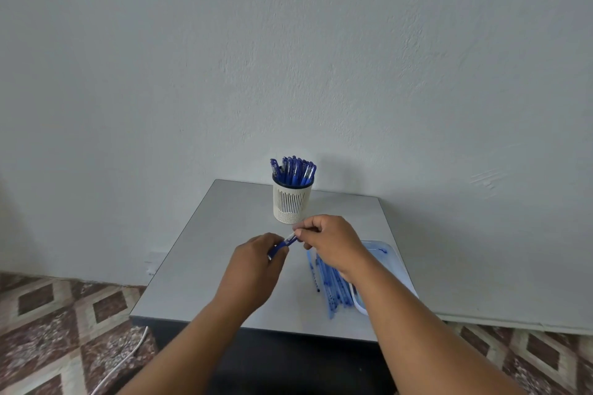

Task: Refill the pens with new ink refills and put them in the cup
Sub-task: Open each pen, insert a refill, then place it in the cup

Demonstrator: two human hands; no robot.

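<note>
Both hands over the table (199, 266), holding one blue pen (282, 245) between them. Left hand (256, 261) curled round the blue end, right hand (330, 242) pinching the clear end. Pen in the air, tilted, in front of the cup (292, 202). Cup upright near table's far edge, packed with blue pens (293, 170). Loose refills (330, 282) lie on the table under the right wrist, partly hidden by it. Tray (390, 253) just beside them, right forearm covers most of it. White cable (128, 356) on patterned floor (57, 324), left. Plain wall (288, 58) behind.
</note>
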